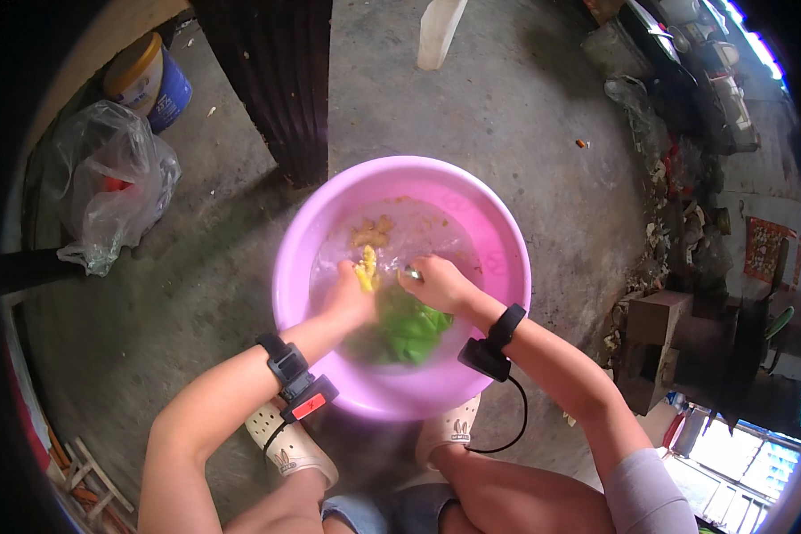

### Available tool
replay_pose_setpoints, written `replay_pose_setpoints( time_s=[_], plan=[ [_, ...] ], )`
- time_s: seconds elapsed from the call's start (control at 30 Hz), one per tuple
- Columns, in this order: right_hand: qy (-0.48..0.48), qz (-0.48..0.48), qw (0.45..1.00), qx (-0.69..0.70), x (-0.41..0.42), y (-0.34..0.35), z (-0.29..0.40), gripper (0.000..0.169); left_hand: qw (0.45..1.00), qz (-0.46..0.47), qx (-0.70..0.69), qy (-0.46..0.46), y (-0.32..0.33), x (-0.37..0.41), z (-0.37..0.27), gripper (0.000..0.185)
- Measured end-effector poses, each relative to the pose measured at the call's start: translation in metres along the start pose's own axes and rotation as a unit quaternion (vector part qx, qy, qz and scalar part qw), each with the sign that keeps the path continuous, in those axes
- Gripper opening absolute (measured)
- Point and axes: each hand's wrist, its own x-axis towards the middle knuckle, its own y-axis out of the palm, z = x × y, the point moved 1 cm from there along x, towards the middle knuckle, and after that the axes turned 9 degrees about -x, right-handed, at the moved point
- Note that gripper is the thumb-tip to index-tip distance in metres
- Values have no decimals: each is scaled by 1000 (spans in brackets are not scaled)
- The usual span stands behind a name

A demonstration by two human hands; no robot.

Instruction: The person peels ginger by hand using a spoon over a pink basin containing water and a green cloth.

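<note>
A pink plastic basin (517, 267) of water stands on the floor between my feet. Over the water, my left hand (350, 294) grips a peeled yellow piece of ginger root (366, 270). My right hand (437, 280), just to the right of it, is closed around a small shiny metal tool (414, 272), mostly hidden by the fingers. Farther back in the basin lies an unpeeled brown piece of ginger (372, 231), with small scraps around it. Nearer me is a crumpled bright green thing (417, 327), partly under water; I cannot tell if it is leaves or plastic.
Dark ridged furniture or a panel (280, 93) reaches close to the basin's far left. A clear plastic bag (117, 180) and a blue-and-white bucket (157, 87) stand at left. A pale leg-like post (438, 37) is ahead; cluttered shelving and a cardboard box (657, 320) line the right.
</note>
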Motion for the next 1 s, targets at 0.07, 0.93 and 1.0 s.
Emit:
replay_pose_setpoints(
  time_s=[0.07, 0.93, 1.0],
  plan=[
    [-30, -29, 999, 9, -4, -7, 3, 31, 996, 9, -55, 65, 6, 4, 11, 48],
    [92, -41, 971, 216, -34, -43, 43, 29, 949, 50, -194, 241, 6, -21, -14, 45],
    [82, -40, 980, 174, -35, -44, 42, 29, 953, 58, -171, 244, 5, -23, -13, 44]
  ],
)
